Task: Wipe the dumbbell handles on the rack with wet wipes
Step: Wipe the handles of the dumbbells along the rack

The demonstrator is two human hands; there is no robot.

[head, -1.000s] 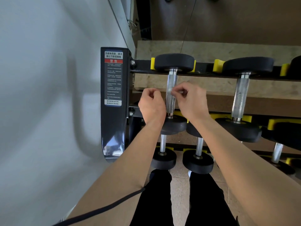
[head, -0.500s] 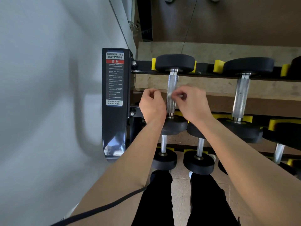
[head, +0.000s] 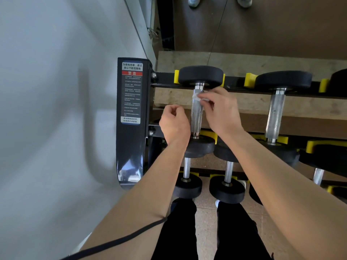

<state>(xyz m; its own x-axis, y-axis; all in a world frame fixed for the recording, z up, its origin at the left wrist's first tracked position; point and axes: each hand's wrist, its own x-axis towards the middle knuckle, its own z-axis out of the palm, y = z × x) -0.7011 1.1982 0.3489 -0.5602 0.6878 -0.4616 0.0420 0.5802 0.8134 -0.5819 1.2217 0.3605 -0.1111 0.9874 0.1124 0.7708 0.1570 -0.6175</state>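
Head view, looking down over both forearms at a tiered dumbbell rack (head: 163, 79) standing just beside a grey wall (head: 47, 109).

The leftmost dumbbell (head: 201, 76) of the top tier lies in yellow cradles (head: 176, 76), its far black head on the rear rail and its near head partly hidden behind the left wrist. Its knurled metal handle (head: 196, 117) runs between the two hands.

The right hand (head: 220, 109) pinches a small white wet wipe (head: 199, 96) between thumb and fingertips. It holds the wipe against the upper part of the handle, just below the far head.

The left hand (head: 174, 122) sits just left of the lower half of the handle, fingers curled into a fist. Nothing shows inside it, and contact with the handle cannot be told.

A second dumbbell (head: 275, 113) lies well to the right on the same tier, untouched. Two smaller dumbbells (head: 227, 184) rest on the lowest tier, near the person's black trouser legs (head: 180, 231).

The rack's black end plate (head: 131, 156) carries a printed warning label (head: 131, 92) with a red band.

A black cable (head: 131, 235) crosses the left forearm. The floor is of tan tile (head: 204, 231).
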